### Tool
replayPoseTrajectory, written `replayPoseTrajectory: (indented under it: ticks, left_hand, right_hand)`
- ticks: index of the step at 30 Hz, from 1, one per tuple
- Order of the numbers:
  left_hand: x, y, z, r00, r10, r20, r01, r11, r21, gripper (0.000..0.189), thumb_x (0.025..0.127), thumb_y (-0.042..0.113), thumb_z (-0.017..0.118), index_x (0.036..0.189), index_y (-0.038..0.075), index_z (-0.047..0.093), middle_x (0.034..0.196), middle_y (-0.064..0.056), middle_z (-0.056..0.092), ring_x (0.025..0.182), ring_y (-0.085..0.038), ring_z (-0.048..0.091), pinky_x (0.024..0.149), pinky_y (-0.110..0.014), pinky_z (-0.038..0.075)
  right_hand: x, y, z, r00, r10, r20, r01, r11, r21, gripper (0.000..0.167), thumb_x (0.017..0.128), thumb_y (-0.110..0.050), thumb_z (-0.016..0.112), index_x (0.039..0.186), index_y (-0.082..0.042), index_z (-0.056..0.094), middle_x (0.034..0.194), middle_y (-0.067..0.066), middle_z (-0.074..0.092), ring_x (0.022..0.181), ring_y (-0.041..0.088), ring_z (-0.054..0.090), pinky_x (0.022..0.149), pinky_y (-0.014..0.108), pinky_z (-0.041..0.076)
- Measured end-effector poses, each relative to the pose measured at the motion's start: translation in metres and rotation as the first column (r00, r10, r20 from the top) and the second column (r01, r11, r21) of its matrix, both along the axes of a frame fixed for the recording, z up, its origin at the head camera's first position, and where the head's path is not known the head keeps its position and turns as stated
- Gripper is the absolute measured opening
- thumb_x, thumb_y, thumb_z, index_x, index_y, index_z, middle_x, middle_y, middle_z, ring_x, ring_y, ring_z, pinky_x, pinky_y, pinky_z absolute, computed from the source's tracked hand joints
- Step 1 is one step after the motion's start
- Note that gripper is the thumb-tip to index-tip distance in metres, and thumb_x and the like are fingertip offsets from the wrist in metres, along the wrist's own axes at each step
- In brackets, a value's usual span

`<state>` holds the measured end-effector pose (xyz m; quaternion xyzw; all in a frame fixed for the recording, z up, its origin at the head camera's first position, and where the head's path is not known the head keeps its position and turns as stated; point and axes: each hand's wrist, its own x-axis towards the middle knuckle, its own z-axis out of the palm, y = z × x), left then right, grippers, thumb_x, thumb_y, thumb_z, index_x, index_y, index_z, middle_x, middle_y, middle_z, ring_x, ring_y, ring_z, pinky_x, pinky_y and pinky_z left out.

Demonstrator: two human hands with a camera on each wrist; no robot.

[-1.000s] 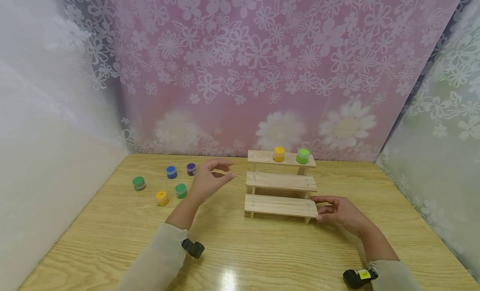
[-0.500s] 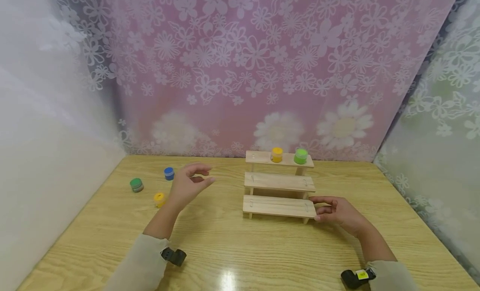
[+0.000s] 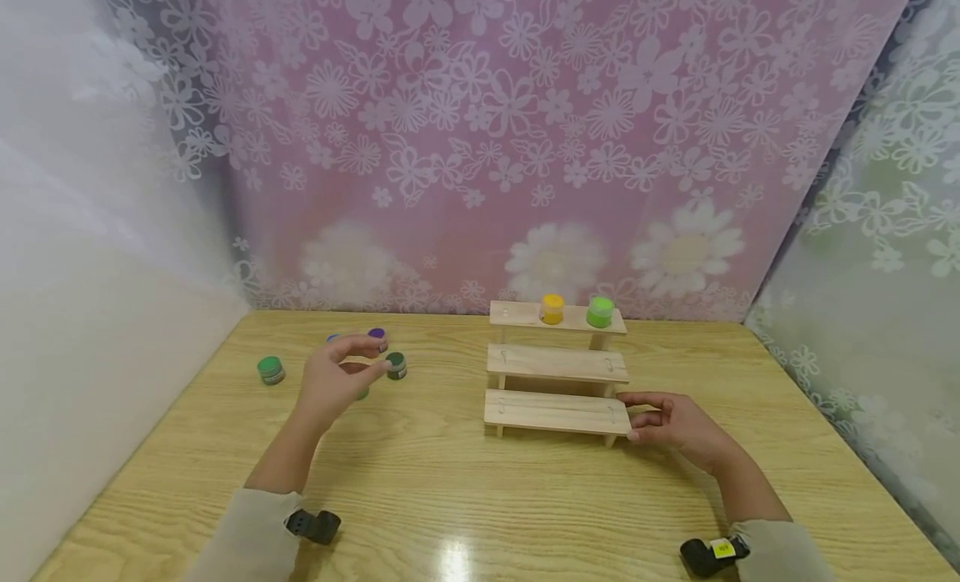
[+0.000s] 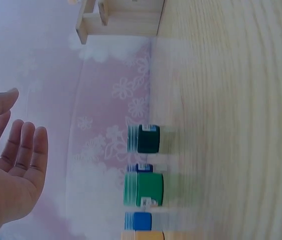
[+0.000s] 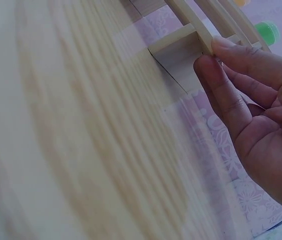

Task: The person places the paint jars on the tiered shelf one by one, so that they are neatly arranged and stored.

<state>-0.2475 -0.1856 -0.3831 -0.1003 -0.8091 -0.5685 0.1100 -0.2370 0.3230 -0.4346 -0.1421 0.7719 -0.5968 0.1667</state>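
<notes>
Your right hand (image 3: 678, 428) pinches the lowest wooden shelf (image 3: 557, 411) by its right end. Your left hand (image 3: 333, 384), empty with fingers relaxed, hovers near the dark green jar (image 3: 397, 367).

On my feed I see a plain beige left sleeve (image 3: 243, 536) and a matching right sleeve (image 3: 783, 553), slightly creased. A stubby, rounded black left camera (image 3: 324, 528) sits at one cuff; its black twin, the right camera (image 3: 699, 558), has a bright yellow label (image 3: 722, 549) beside it, its marking too small for me to read. Both hands (image 3: 333, 386) (image 3: 678, 428) are bare.
</notes>
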Motion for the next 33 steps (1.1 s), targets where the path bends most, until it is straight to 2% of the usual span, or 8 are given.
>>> replayPoseTrajectory:
  ticks: [5, 12, 16, 21, 28, 33]
  left_hand:
    - [0.005, -0.014, -0.002, 1.000, 0.019, -0.010, -0.019, 1.000, -0.022, 0.034, 0.085, 0.022, 0.078, 0.116, 0.008, 0.070, 0.117, -0.010, 0.061, 0.106, -0.026, 0.059, 0.080, -0.023, 0.055]
    - [0.012, -0.028, -0.005, 0.998, 0.054, 0.031, -0.052, 0.997, -0.050, 0.041, 0.085, 0.027, 0.078, 0.119, 0.007, 0.068, 0.121, -0.011, 0.059, 0.108, -0.026, 0.057, 0.080, -0.022, 0.054]
    - [0.013, -0.036, -0.010, 0.998, 0.058, 0.029, -0.055, 0.996, -0.070, 0.043, 0.085, 0.026, 0.079, 0.120, 0.005, 0.067, 0.123, -0.012, 0.058, 0.109, -0.027, 0.055, 0.080, -0.022, 0.054]
    - [0.013, -0.047, -0.017, 0.996, 0.077, 0.036, -0.072, 0.989, -0.127, 0.041, 0.085, 0.027, 0.078, 0.119, 0.006, 0.068, 0.127, -0.008, 0.056, 0.110, -0.024, 0.054, 0.081, -0.021, 0.054]
    - [0.013, -0.062, -0.024, 0.992, 0.083, 0.090, -0.069, 0.986, -0.152, 0.044, 0.085, 0.027, 0.078, 0.122, 0.005, 0.066, 0.129, -0.012, 0.055, 0.114, -0.032, 0.053, 0.086, -0.028, 0.054]
    - [0.011, -0.072, -0.028, 0.988, 0.080, 0.133, -0.061, 0.988, -0.143, 0.045, 0.086, 0.022, 0.078, 0.125, 0.004, 0.065, 0.131, -0.013, 0.054, 0.117, -0.032, 0.051, 0.088, -0.032, 0.054]
  right_hand:
    - [0.001, -0.001, 0.003, 1.000, -0.003, 0.012, 0.003, 1.000, -0.004, 0.068, 0.087, -0.004, 0.072, 0.142, 0.014, 0.037, 0.106, 0.011, 0.068, 0.094, 0.017, 0.068, 0.081, 0.032, 0.057]
    - [0.002, 0.000, 0.003, 1.000, 0.012, 0.011, -0.012, 1.000, -0.010, 0.067, 0.089, -0.005, 0.071, 0.142, 0.014, 0.036, 0.103, 0.014, 0.067, 0.093, 0.017, 0.067, 0.081, 0.032, 0.057]
    - [0.000, 0.000, 0.001, 1.000, 0.015, 0.015, -0.015, 1.000, -0.015, 0.064, 0.089, -0.003, 0.071, 0.142, 0.012, 0.039, 0.104, 0.013, 0.066, 0.093, 0.017, 0.067, 0.082, 0.033, 0.057]
    - [-0.001, 0.000, -0.001, 1.000, 0.025, 0.016, -0.024, 1.000, -0.019, 0.063, 0.090, -0.004, 0.070, 0.143, 0.011, 0.039, 0.104, 0.010, 0.067, 0.093, 0.017, 0.067, 0.082, 0.034, 0.057]
    - [0.000, 0.001, 0.001, 1.000, 0.013, 0.013, -0.013, 1.000, 0.016, 0.066, 0.090, -0.006, 0.070, 0.143, 0.012, 0.036, 0.100, 0.011, 0.068, 0.093, 0.018, 0.067, 0.083, 0.031, 0.056]
    - [-0.001, 0.000, 0.001, 1.000, 0.021, 0.013, -0.021, 1.000, 0.009, 0.066, 0.090, -0.005, 0.070, 0.144, 0.012, 0.036, 0.100, 0.011, 0.068, 0.093, 0.018, 0.067, 0.083, 0.032, 0.056]
